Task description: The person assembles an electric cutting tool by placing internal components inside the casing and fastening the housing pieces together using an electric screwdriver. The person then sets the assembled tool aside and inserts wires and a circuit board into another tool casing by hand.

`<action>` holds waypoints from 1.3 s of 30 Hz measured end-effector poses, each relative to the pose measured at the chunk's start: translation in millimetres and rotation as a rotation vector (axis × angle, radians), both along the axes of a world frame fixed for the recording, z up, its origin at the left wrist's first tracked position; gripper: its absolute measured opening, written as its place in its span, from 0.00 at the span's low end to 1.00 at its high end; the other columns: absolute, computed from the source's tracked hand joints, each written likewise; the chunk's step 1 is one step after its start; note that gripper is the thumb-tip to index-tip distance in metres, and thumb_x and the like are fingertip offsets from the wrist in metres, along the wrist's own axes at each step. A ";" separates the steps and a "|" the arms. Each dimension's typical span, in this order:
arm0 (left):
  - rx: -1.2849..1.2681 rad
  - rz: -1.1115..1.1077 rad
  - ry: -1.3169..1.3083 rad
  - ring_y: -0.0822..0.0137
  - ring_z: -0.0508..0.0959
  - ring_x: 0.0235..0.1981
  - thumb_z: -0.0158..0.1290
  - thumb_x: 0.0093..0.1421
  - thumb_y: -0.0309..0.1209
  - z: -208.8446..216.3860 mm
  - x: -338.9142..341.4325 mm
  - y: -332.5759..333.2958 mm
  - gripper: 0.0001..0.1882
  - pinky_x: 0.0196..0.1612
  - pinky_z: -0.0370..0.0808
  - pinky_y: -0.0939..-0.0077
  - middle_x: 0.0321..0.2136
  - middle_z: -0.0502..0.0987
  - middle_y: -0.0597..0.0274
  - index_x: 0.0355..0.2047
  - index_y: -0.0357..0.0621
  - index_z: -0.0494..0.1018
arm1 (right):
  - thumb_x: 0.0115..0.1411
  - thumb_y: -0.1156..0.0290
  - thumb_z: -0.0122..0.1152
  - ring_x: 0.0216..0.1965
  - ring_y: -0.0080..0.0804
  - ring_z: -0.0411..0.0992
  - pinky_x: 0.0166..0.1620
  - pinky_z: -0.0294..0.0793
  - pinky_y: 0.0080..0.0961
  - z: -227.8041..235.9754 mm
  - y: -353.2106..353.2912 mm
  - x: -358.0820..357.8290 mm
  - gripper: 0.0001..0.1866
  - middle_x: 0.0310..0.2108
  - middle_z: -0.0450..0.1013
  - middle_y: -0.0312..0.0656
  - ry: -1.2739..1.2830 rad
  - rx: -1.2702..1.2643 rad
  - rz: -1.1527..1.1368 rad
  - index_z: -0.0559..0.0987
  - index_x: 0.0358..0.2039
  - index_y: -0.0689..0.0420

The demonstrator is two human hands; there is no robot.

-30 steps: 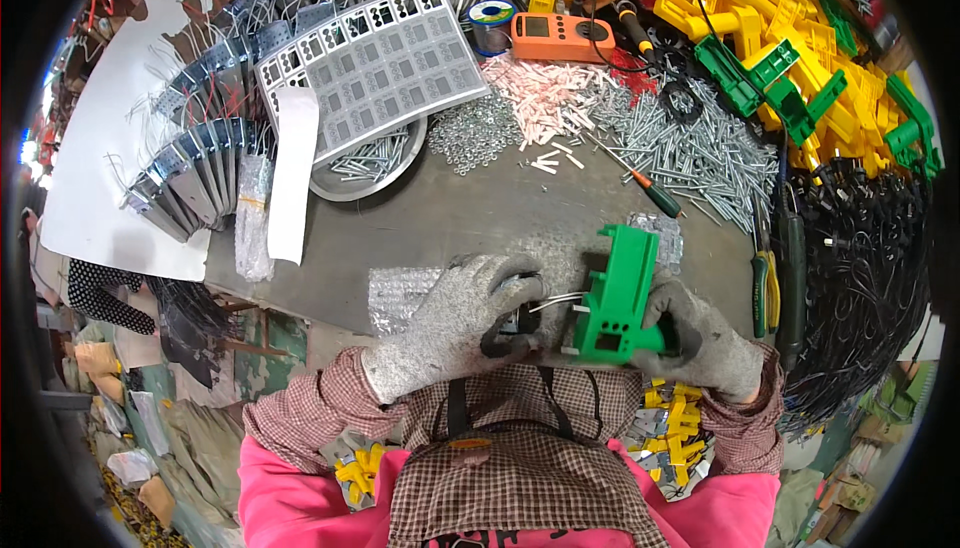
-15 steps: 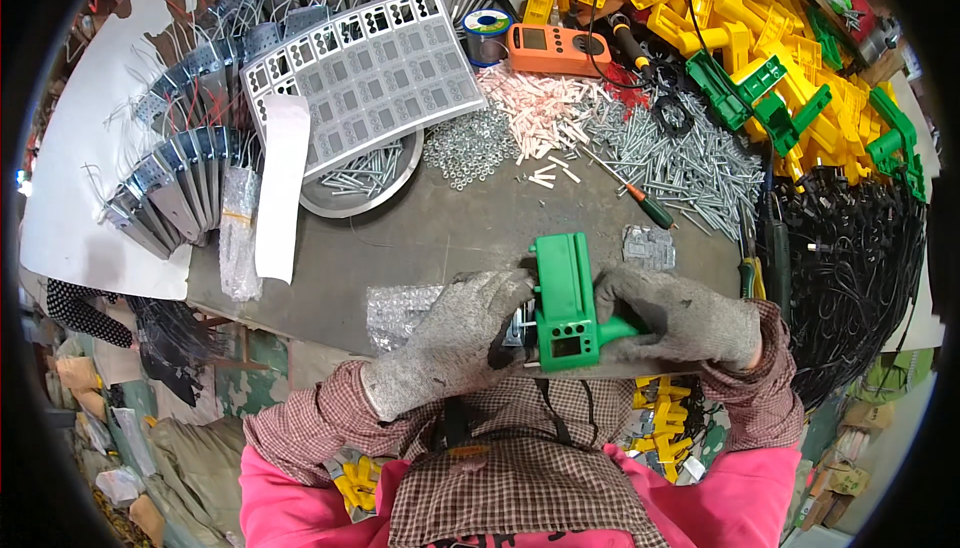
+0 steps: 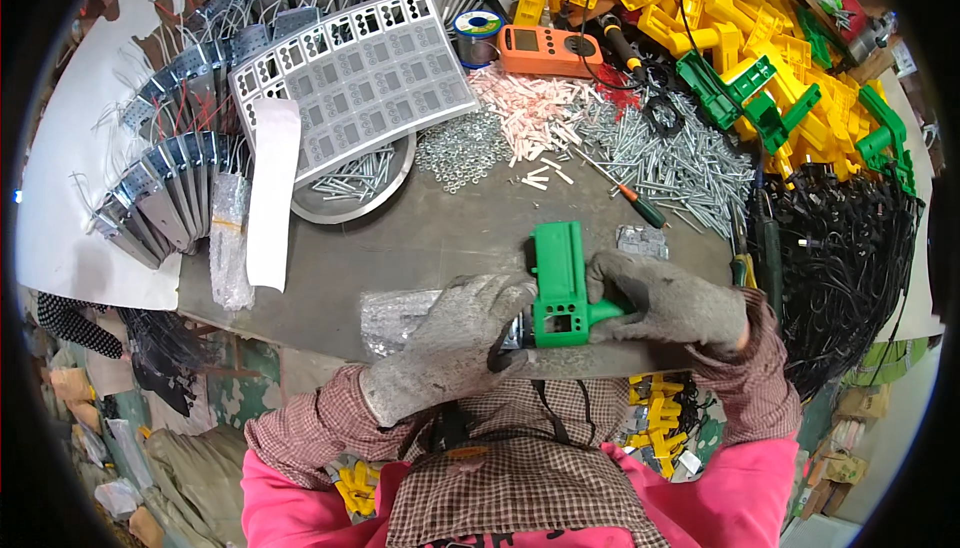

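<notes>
Over the near table edge, a green plastic housing [image 3: 560,273] with a square window and round holes is held between my gloved hands. My right hand [image 3: 665,303] is closed around the handle-like stub on the housing's right side. My left hand [image 3: 455,333], also closed, grips a silvery metal part [image 3: 514,332] against the housing's left side; the glove hides most of that part. Beneath the left glove lies clear bubble wrap [image 3: 390,318]. A small grey piece in clear wrap [image 3: 642,241] rests beyond my right hand.
A sticker sheet [image 3: 355,78] partly covers a metal bowl [image 3: 350,210] of screws. Nuts [image 3: 455,156], pale pink pieces [image 3: 530,108], screws [image 3: 670,163] and a screwdriver [image 3: 640,205] lie beyond. Metal brackets [image 3: 160,203] line the left; yellow housings [image 3: 720,8] and black cables [image 3: 840,258] fill the right.
The view has shifted slightly. The green housing's window, dark before, now shows a light patch through it. Both hands keep their hold.
</notes>
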State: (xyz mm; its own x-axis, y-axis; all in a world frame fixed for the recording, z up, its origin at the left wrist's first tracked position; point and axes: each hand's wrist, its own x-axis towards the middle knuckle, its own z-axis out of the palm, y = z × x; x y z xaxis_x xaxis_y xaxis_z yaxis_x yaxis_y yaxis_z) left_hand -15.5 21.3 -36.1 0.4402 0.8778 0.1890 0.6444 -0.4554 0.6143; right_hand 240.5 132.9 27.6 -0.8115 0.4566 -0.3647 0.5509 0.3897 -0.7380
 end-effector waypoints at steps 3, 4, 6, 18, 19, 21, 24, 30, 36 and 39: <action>0.034 0.064 -0.053 0.42 0.73 0.53 0.69 0.47 0.34 4.6 2.1 -0.3 0.39 0.55 0.70 0.51 0.53 0.73 0.43 0.59 0.40 0.65 | 0.56 0.59 0.72 0.38 0.33 0.69 0.43 0.68 0.31 -6.1 -2.9 -4.5 0.24 0.35 0.69 0.44 0.066 0.059 -0.042 0.71 0.45 0.58; 0.017 0.059 -0.088 0.41 0.74 0.51 0.71 0.46 0.34 5.8 2.2 -0.5 0.40 0.54 0.71 0.50 0.53 0.73 0.43 0.59 0.40 0.65 | 0.56 0.60 0.72 0.38 0.33 0.69 0.43 0.69 0.31 -10.0 -3.4 -1.3 0.24 0.35 0.69 0.44 0.090 0.132 0.001 0.71 0.46 0.58; 0.052 0.005 -0.105 0.40 0.74 0.51 0.71 0.45 0.33 7.2 3.3 1.8 0.40 0.53 0.71 0.50 0.52 0.73 0.42 0.58 0.39 0.66 | 0.56 0.61 0.71 0.38 0.32 0.69 0.42 0.69 0.31 -14.0 -7.4 21.6 0.25 0.35 0.70 0.45 0.002 0.181 -0.027 0.71 0.47 0.59; 0.062 0.005 -0.085 0.41 0.75 0.50 0.72 0.45 0.35 5.9 -1.1 3.4 0.37 0.52 0.72 0.51 0.50 0.74 0.41 0.53 0.36 0.68 | 0.59 0.67 0.69 0.41 0.32 0.79 0.47 0.74 0.26 -29.8 -51.6 195.9 0.29 0.41 0.79 0.52 -0.054 0.688 -1.175 0.73 0.59 0.57; 0.085 0.017 -0.097 0.41 0.75 0.50 0.72 0.45 0.35 5.9 -0.9 4.0 0.37 0.52 0.73 0.51 0.50 0.74 0.41 0.53 0.36 0.69 | 0.58 0.67 0.70 0.43 0.33 0.78 0.48 0.74 0.28 -16.7 -52.5 201.1 0.29 0.46 0.79 0.50 -0.101 0.690 -1.142 0.73 0.59 0.59; 0.091 0.045 -0.077 0.41 0.76 0.49 0.72 0.45 0.36 5.7 0.3 3.4 0.37 0.52 0.73 0.51 0.49 0.74 0.41 0.53 0.36 0.69 | 0.58 0.67 0.69 0.39 0.32 0.77 0.45 0.74 0.26 7.2 -50.9 201.8 0.30 0.43 0.79 0.46 0.092 0.795 -1.029 0.71 0.59 0.61; 0.059 0.060 -0.040 0.41 0.76 0.48 0.72 0.45 0.36 4.3 2.5 4.0 0.37 0.51 0.73 0.51 0.48 0.75 0.41 0.53 0.36 0.69 | 0.64 0.57 0.62 0.34 0.25 0.68 0.40 0.71 0.22 26.2 -45.7 174.7 0.34 0.35 0.70 0.37 0.725 0.330 -1.250 0.63 0.65 0.57; 0.035 0.088 0.004 0.40 0.73 0.55 0.72 0.48 0.38 5.3 3.9 -0.4 0.37 0.59 0.70 0.50 0.50 0.74 0.40 0.54 0.36 0.68 | 0.63 0.58 0.62 0.53 0.35 0.72 0.57 0.67 0.45 -40.4 -17.0 62.6 0.30 0.59 0.68 0.47 1.862 -0.457 -0.778 0.66 0.62 0.53; -0.179 0.070 0.069 0.41 0.66 0.61 0.64 0.55 0.43 12.8 2.9 2.0 0.37 0.62 0.65 0.49 0.61 0.65 0.41 0.61 0.40 0.66 | 0.66 0.62 0.59 0.30 0.24 0.65 0.47 0.67 0.34 -77.3 -20.5 30.3 0.14 0.30 0.66 0.34 2.248 -0.750 -0.863 0.72 0.49 0.51; -0.189 0.056 0.124 0.41 0.66 0.61 0.62 0.56 0.45 15.4 2.6 4.3 0.37 0.62 0.63 0.49 0.60 0.66 0.40 0.61 0.40 0.66 | 0.67 0.63 0.57 0.30 0.24 0.66 0.47 0.67 0.33 -76.5 -23.8 29.4 0.13 0.30 0.66 0.35 2.187 -0.692 -0.893 0.72 0.49 0.52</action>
